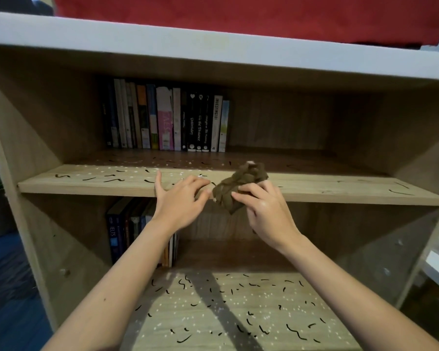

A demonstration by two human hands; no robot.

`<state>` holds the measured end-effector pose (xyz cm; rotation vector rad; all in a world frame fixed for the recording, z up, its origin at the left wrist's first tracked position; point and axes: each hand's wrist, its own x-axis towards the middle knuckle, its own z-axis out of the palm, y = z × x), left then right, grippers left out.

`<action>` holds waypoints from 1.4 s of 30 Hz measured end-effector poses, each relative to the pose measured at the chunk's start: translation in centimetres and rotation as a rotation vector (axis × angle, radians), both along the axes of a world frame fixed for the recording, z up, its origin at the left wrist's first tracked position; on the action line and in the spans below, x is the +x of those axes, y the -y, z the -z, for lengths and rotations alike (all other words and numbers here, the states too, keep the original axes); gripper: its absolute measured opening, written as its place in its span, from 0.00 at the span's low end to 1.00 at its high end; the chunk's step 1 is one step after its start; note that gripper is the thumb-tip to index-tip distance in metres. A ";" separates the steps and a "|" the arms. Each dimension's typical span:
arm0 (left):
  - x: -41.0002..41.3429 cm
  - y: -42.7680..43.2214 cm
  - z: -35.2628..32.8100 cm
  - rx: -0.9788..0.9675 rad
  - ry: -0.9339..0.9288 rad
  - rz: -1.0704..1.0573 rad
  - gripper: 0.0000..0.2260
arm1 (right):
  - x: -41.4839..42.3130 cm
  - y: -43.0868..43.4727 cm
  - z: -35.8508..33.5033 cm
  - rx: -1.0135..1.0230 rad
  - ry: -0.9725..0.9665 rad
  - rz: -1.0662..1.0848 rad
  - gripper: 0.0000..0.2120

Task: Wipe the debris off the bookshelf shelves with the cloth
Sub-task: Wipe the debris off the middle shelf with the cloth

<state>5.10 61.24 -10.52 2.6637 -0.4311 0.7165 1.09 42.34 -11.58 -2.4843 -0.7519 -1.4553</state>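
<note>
Lower shelf [238, 312] sits nearest you, littered with debris [296, 331]: black strands, white specks. Looks unwiped. Above it, your right hand [266, 214] grips the bunched brown cloth [238, 184] at the front edge of the middle shelf [314, 188]. Your left hand [180, 198] is just beside it, fingers spread, holding nothing. The cloth looks soft, light and floppy, so keep it wadded and grip the bulk. The wood-grain board is likely smooth. Paperbacks [167, 117] stand at the back left.

Gripping bunched brown cloth [238, 186] w/ R hand [266, 214] at front edge of upper shelf [340, 192]. L hand [180, 201] just beside, fingers bent. Debris [295, 331], black strands + white specks, on upper & lower shelf [340, 323]. Books [167, 117] upright at back.
</note>
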 end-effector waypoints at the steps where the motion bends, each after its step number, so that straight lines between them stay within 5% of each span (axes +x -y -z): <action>1: 0.0 0.1 0.0 0.009 -0.002 0.000 0.17 | 0.0 0.1 -0.1 0.008 -0.010 0.003 0.15; 6: 0.0 0.1 -0.2 0.026 -0.005 -0.002 0.17 | -0.3 -0.5 -2.0 -0.040 -0.127 0.030 0.17; 16: 3.1 -5.2 -3.3 -0.005 0.045 0.002 0.14 | 6.8 -0.5 -11.6 0.365 -0.591 -0.002 0.18; 22: 4.4 -6.2 -2.8 0.040 0.088 -0.013 0.23 | 16.0 -1.9 -11.1 0.051 -0.828 0.246 0.22; 27: 4.9 -6.6 -2.6 0.005 0.121 -0.032 0.23 | 19.7 -3.2 -9.1 -0.159 -0.835 0.417 0.18; 39: 4.9 -6.9 -2.4 -0.066 0.174 -0.006 0.23 | 12.9 -5.5 -9.4 -0.307 -0.849 -0.260 0.18; 42: 4.9 -6.8 -2.5 -0.061 0.165 -0.007 0.24 | 10.1 -3.5 -11.0 -0.183 -0.981 -0.352 0.16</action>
